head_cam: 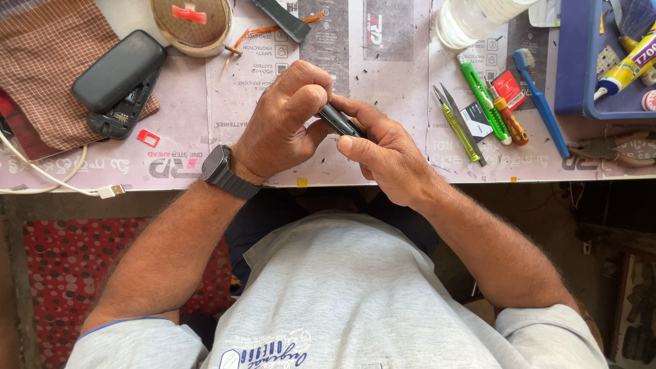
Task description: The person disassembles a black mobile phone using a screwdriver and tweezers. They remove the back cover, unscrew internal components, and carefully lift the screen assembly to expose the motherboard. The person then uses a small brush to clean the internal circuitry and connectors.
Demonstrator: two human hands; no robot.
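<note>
1. the left hand point(283, 116), with a dark watch point(220, 169) on its wrist, is curled over one end of a slim black bar-shaped object point(339, 121); its fingers are bent tight around that end, the thumb pressed in from below.
2. the right hand point(383, 152) takes the other end, thumb laid on top and fingers wrapped underneath (so both hands grip the same piece, touching each other at the middle).
3. the object sits just above the near edge of the pale printed bench point(383, 61), its long axis slanting from upper left, hidden in the left fist, to lower right, under the right thumb; only a short stretch shows between the hands.
4. both hands are equally close, since both already hold it.
5. left of the hands lie a black handset back cover point(117, 70) on a checked brown cloth point(48, 61) and a small red card point(147, 137).
6. to the right lie green tweezers point(456, 124), a green knife point(484, 101), a blue toothbrush point(540, 99) and a blue tray point(577, 61).
</note>
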